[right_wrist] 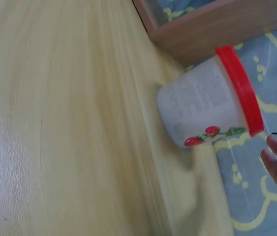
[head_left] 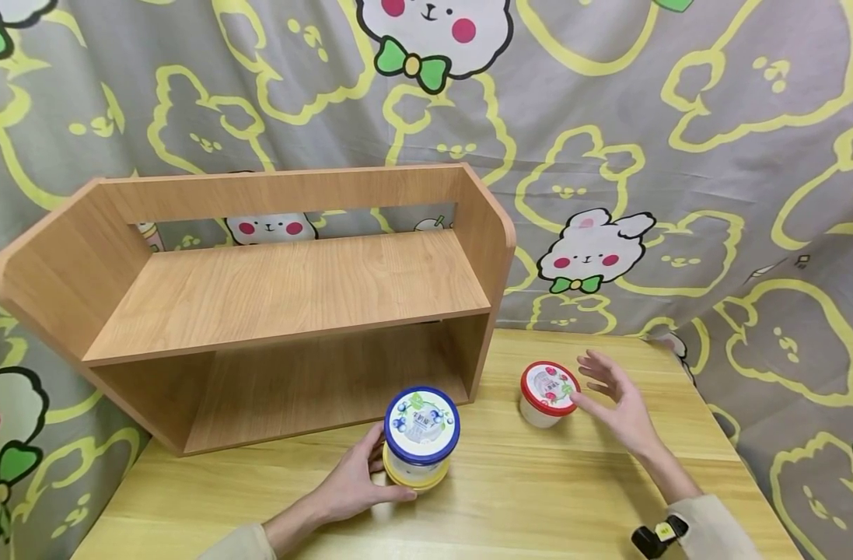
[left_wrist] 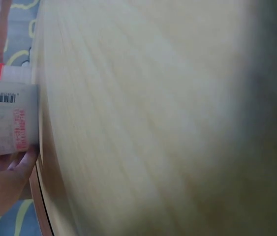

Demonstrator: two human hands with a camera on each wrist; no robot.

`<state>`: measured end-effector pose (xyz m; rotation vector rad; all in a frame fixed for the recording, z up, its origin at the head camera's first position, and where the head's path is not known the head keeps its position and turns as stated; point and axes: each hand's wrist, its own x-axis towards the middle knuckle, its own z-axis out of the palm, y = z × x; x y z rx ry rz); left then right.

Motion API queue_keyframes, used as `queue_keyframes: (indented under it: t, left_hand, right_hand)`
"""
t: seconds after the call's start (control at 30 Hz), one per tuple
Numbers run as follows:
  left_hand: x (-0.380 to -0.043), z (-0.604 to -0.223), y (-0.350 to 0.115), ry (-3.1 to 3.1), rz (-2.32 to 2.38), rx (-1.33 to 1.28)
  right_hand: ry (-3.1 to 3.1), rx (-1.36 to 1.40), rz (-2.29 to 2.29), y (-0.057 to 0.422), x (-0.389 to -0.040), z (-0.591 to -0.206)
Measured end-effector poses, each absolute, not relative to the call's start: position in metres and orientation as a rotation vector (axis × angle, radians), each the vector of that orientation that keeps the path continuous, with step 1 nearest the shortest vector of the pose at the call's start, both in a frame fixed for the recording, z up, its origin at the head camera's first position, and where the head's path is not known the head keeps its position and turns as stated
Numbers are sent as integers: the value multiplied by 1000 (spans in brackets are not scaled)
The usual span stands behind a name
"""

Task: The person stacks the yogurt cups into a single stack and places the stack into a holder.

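Observation:
A tub with a blue lid and blueberry pictures stands on top of a tub with a yellow rim in the head view. My left hand curls its fingers and thumb round the lower one. The left wrist view shows a white tub side with a barcode against my fingers. Further right, a tub with a red lid and strawberry pictures stands upright on the table. Beside it, my right hand is spread with nothing in it, the thumb close to the lid; contact is unclear.
A two-tier wooden shelf stands on the light wooden table, left of the red-lidded tub and behind the stacked tubs. A patterned curtain hangs behind and along the right side. A black device sits at my right wrist.

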<state>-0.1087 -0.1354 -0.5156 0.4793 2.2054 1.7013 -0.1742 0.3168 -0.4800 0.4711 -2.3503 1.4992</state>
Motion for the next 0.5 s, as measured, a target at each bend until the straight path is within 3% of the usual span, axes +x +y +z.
queue_keyframes:
  t: [0.5]
  left_hand:
    - [-109,-515,-136,2190,1713,487]
  right_hand:
    - [-2479,402,1517,324,-180,-505]
